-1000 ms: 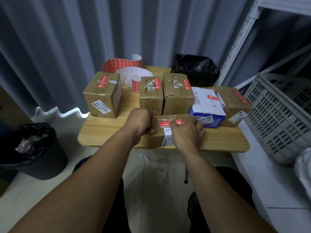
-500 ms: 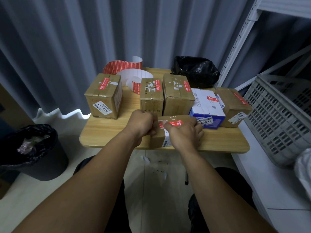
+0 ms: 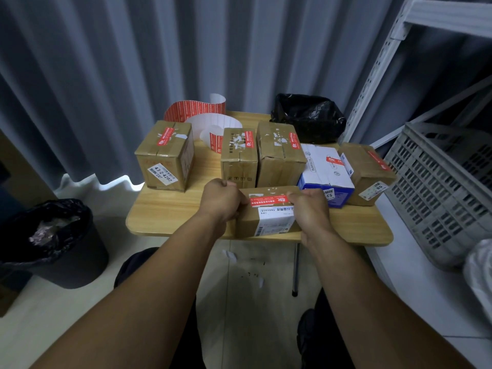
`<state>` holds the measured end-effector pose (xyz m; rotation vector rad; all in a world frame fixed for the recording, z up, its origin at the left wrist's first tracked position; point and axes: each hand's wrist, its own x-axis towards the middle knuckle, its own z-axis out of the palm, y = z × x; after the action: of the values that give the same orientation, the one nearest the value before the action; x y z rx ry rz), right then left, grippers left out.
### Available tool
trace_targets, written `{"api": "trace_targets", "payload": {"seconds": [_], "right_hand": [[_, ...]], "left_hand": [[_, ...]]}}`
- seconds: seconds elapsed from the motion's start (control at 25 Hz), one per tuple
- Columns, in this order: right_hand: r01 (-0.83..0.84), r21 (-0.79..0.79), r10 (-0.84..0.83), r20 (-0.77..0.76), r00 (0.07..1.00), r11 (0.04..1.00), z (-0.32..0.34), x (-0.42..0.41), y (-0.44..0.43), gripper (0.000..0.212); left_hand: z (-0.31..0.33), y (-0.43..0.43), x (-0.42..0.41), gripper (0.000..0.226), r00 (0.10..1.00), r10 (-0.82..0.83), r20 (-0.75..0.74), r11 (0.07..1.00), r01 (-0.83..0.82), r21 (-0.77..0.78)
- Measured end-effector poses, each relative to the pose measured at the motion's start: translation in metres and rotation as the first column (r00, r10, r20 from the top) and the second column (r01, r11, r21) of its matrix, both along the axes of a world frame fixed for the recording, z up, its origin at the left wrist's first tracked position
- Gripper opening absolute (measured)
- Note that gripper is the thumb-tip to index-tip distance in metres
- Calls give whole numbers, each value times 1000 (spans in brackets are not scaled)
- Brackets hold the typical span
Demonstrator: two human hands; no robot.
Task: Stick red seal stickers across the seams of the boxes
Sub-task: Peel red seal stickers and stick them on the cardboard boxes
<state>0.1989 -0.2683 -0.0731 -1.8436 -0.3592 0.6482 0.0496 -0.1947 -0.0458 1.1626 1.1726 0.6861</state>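
A low cardboard box (image 3: pixel 247 225) with a white label lies at the front edge of the wooden table (image 3: pixel 165 211). A red seal sticker (image 3: pixel 269 201) runs lengthwise along its top. My left hand (image 3: pixel 221 201) is curled round the box's left end, its thumb at the sticker's left tip. My right hand (image 3: pixel 308 211) grips the right end, fingers curled over the sticker's right tip. Behind stand sealed boxes: a brown one (image 3: pixel 165 153) at the left, two brown ones (image 3: pixel 238 158) (image 3: pixel 279 158) in the middle, a white-and-blue one (image 3: pixel 324 169) and a brown one (image 3: pixel 367 171) at the right.
A roll of red stickers (image 3: pixel 197 110) with curled white backing sits at the table's back. A black bag (image 3: pixel 308 118) lies at the back right. A lined bin (image 3: pixel 53 241) stands on the floor at the left, and a grey crate (image 3: pixel 439 182) and a shelf upright (image 3: pixel 372 67) stand at the right.
My right hand has slid to the right along the sticker, uncovering more of its red length. The left hand has stayed at the box's left end.
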Motion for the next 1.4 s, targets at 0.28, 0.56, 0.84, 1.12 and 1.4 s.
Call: {"api": "trace_targets", "payload": {"seconds": [0.28, 0.56, 0.84, 1.12, 1.4], "right_hand": [[-8, 36, 8, 18, 1000, 999, 0, -6, -15, 26], [-129, 44, 126, 58, 990, 991, 10, -19, -30, 16], [-172, 196, 129, 214, 968, 965, 50, -28, -21, 25], [-361, 252, 225, 442, 868, 898, 93, -54, 16, 49], [-519, 263, 387, 422, 820, 813, 115, -73, 65, 13]], "left_hand": [[-2, -10, -9, 23, 998, -48, -29, 998, 47, -32], [-1, -19, -21, 19, 993, -115, -15, 992, 114, -51], [12, -15, -42, 29, 977, -119, 177, 990, 130, -52], [15, -7, -69, 52, 901, -37, 433, 999, 50, -19], [10, 14, -102, 59, 821, 48, 569, 992, 25, -121]]}}
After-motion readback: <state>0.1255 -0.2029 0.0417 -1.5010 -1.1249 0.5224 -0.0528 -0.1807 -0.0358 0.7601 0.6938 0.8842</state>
